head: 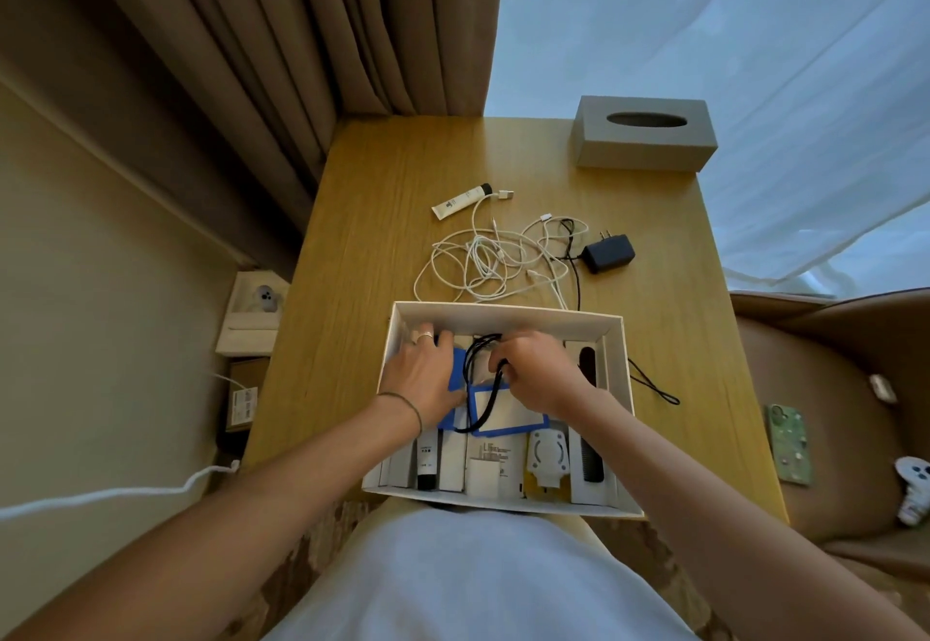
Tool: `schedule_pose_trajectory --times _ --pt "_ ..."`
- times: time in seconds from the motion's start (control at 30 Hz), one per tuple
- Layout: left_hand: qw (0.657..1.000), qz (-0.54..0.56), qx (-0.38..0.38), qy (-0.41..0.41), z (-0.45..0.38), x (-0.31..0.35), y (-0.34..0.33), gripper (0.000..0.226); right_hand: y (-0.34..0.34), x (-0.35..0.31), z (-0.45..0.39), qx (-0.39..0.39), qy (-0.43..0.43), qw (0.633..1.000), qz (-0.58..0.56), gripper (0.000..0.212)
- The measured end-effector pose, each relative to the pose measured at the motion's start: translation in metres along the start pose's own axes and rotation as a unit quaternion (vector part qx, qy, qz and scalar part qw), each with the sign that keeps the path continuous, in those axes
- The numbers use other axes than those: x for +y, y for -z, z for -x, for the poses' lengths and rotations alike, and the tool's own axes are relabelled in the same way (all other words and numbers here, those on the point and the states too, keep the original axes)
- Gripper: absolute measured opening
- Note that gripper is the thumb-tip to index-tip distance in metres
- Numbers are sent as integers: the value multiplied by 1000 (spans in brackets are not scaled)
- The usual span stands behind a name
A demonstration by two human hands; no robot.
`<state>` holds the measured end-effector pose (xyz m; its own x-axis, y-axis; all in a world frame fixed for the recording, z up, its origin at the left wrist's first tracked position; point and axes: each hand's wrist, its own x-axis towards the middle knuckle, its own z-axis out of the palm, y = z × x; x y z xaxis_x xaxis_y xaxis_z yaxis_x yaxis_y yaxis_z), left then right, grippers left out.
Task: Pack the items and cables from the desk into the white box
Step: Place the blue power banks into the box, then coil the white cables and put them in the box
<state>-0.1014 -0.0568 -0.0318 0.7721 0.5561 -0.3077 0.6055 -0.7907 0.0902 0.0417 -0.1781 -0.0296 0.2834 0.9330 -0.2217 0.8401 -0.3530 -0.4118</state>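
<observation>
The white box sits at the desk's near edge, holding tubes, small cartons, a white adapter, a black comb and a blue-framed card. Both my hands are inside it. My right hand pinches a black cable that loops over the blue card. My left hand lies with fingers extended on blue items at the box's left. Behind the box lie tangled white cables, a white tube and a black charger.
A grey tissue box stands at the desk's far right corner. A thin black cord loop lies right of the white box. Brown curtains hang behind the desk. A brown chair with a green board is on the right.
</observation>
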Motion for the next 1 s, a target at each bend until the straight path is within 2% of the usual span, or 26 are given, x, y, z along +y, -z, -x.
schedule_pose_trajectory --times 0.17,0.3,0.43,0.53,0.6,0.7,0.8,0.87,1.0 --pt "997 -78 16 -3 2 2 3 56 -5 5 4 15 2 1000 9 33" --pt "992 -124 20 -11 9 7 13 47 2 0 9 62 30 998 -1 40" --pt "994 -31 82 -61 9 3 46 13 26 -7 5 164 33 982 -85 26" --pt "987 65 118 -86 -4 -5 74 12 49 -6 -8 240 -31 959 -149 25" --pt "983 99 128 -92 -19 -7 88 13 64 1 -21 244 -98 950 -170 24" --pt "979 138 113 -94 -47 -6 99 14 84 27 -46 178 -229 948 -131 19" --pt "980 166 65 -88 -75 -1 101 14 93 57 -67 43 -338 939 -43 12" --pt "977 189 38 -93 -91 3 99 14 92 70 -77 -52 -368 928 -30 6" --pt "969 219 4 -118 -115 12 96 14 84 80 -91 -193 -378 896 -130 13"
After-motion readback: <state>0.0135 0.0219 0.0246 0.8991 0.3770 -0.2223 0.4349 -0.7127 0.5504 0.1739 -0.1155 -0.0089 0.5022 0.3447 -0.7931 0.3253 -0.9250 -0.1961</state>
